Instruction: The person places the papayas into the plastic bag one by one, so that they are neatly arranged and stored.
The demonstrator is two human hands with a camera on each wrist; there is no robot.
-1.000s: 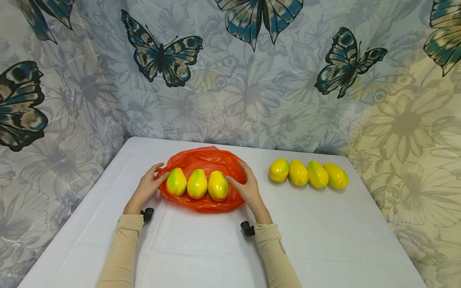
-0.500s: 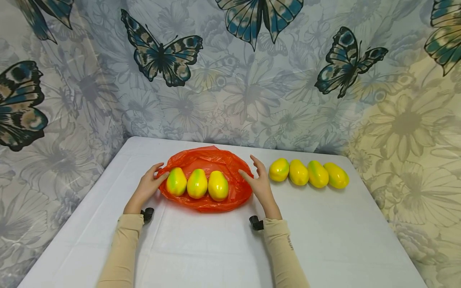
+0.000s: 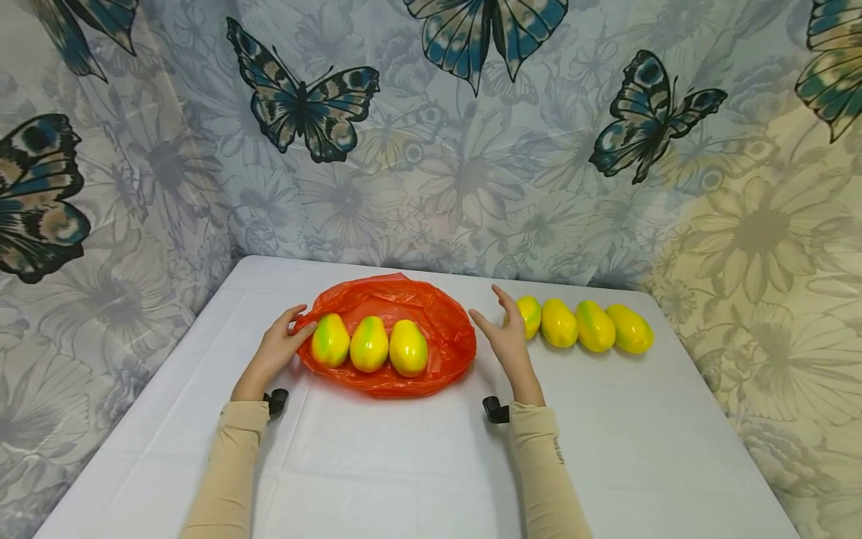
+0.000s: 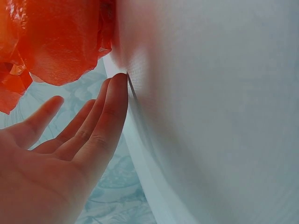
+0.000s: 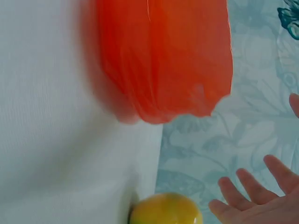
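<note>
A red plastic bag [image 3: 447, 333] lies spread on the table with its mouth wide, and three yellow-green mangoes [image 3: 369, 344] sit in a row inside it. My left hand [image 3: 272, 348] is at the bag's left edge. The left wrist view shows its fingers extended below the red plastic [image 4: 60, 42], holding nothing. Between the bag and a second row of mangoes [image 3: 595, 326] is my right hand [image 3: 509, 343], thumb and fingers spread around nothing. It partly hides the nearest mango [image 3: 530, 316] of that row, whose yellow top also shows low in the right wrist view.
A white cloth covers the table [image 3: 377, 464]. Behind it and at both sides hang sheets [image 3: 465, 172] printed with flowers and butterflies. A small black camera [image 3: 496, 409] is worn on the right wrist, another camera [image 3: 276, 403] on the left.
My right hand has moved off the bag's right side, rightward to the second row of mangoes. The bag's right edge has spread outward. My left hand has stayed in place.
</note>
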